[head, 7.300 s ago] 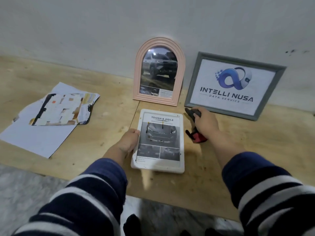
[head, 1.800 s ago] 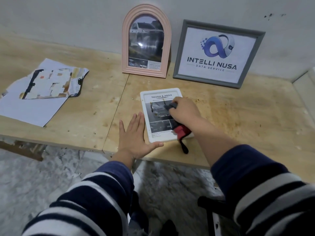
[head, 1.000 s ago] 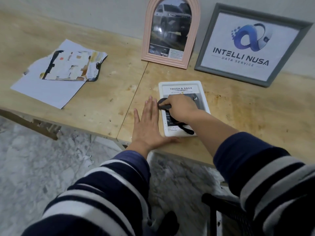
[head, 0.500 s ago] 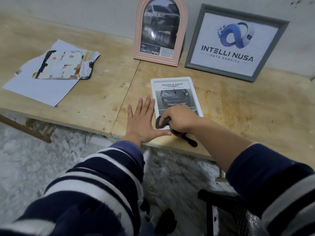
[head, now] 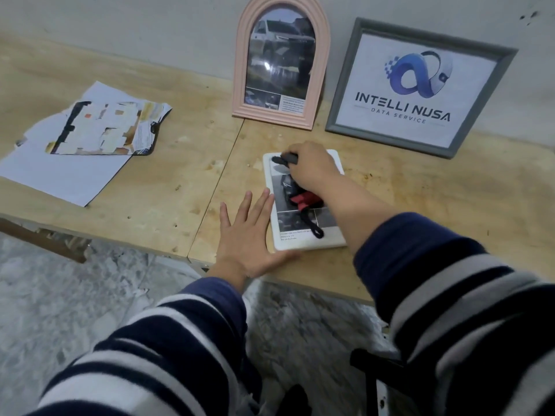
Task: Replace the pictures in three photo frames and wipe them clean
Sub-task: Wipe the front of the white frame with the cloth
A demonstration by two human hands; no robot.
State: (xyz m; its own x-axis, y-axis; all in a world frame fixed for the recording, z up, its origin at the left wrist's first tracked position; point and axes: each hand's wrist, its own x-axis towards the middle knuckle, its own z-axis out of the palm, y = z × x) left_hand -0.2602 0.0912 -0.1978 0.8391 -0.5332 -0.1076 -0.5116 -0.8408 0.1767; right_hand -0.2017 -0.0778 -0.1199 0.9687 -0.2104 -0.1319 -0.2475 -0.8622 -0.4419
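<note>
**White frame under the wiper, braced at its near corner**

Black-handled wiping tool point(head: 283, 159) sits in the curled fingers of the right hand point(head: 312, 169), its dark head pressed to the top end of the white frame point(head: 306, 244); a red part and a black strap trail below the wrist across the picture. Beside it, the left hand point(head: 247, 232) lies flat on the wooden table point(head: 168, 190), fingers straight and spread, fingertips against the frame's left edge and thumb along its near edge, holding nothing.

That frame lies face up near the table's front edge, just right of the seam between the boards. It looks light and stiff, with a smooth glazed front that is probably slippery and would crack under hard pressure, so it will likely slide under each stroke unless blocked at its edges. To lift it, take the rim on both long sides, not the glazing.

Half a second ago the tool was down at the frame's near left corner; now it is at the far end, and the red part shows again. The left hand has kept its flat bracing spot.

Farther back, the pink arched frame point(head: 243, 70) and the grey frame point(head: 336, 94) lean upright against the wall, and loose papers point(head: 69, 172) lie well to the left.
</note>
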